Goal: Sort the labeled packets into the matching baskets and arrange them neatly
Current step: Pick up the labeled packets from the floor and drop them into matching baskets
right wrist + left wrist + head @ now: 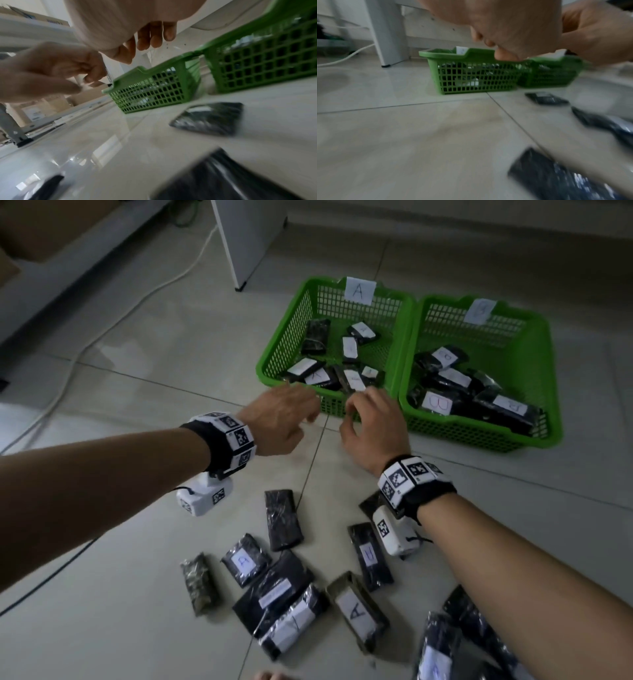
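Two green baskets sit side by side on the tiled floor, basket A (pixel 291 326) left, basket B (pixel 544 344) right, both holding dark packets. Left hand (pixel 281 419) and right hand (pixel 373 422) hover at basket A's near rim, fingers loosely curled, gripping nothing visible. More labeled packets (pixel 356 611) lie scattered nearer the person.

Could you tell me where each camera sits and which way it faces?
Head: above, looking down at basket A, basket B, floor packets; both forearms show.
Left wrist: low, facing basket A; left hand above.
Right wrist: low, tilted, facing the baskets; right hand above.
All share basket A.
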### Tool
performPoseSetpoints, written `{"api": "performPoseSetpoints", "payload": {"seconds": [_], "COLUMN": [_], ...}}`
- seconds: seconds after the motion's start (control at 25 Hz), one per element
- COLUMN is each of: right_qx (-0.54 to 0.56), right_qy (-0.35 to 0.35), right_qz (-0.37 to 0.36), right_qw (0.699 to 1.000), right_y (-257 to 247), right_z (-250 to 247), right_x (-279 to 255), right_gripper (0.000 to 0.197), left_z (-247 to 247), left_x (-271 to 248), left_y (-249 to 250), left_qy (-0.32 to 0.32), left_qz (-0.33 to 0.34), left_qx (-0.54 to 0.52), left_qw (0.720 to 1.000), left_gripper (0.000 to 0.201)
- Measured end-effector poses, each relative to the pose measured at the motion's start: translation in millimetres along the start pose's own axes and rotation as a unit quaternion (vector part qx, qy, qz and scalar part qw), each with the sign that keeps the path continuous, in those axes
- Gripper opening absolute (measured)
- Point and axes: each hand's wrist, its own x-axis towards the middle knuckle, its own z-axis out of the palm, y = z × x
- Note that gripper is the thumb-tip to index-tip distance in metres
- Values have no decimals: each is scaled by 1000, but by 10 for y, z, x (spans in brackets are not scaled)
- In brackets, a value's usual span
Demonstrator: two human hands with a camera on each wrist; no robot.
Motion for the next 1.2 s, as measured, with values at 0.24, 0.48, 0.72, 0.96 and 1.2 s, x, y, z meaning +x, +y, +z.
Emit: {"api": "performPoseSetpoints", "payload": {"seconds": [0.24, 0.48, 0.72, 0.96, 1.2], "right_qx": [-27, -72, -65, -158, -119], "right_qy": [-101, -167, -257, -239, -193], "right_qz": [127, 146, 173, 179, 237], "right_qw": [986, 972, 948, 941, 945], "right_y": [306, 394, 416, 344, 268], "right_z": [-212, -352, -175, -204, -246], "right_x": [-746, -1025, -1087, -963, -620], "right_gripper": [13, 35, 51, 45, 31], "left_z": [97, 301, 107, 39, -184], "left_x": [-520, -568, -13, 366, 493], "left_y": [445, 729, 791, 721, 566], "left_qy": [-371, -424, -270, -159, -92], "left_qz": [94, 122, -43, -242, -291], "left_qx": [99, 188, -50, -402, -495], "left_qw": [919, 877, 961, 869, 814], "left_gripper": [76, 78, 27, 8, 31]}}
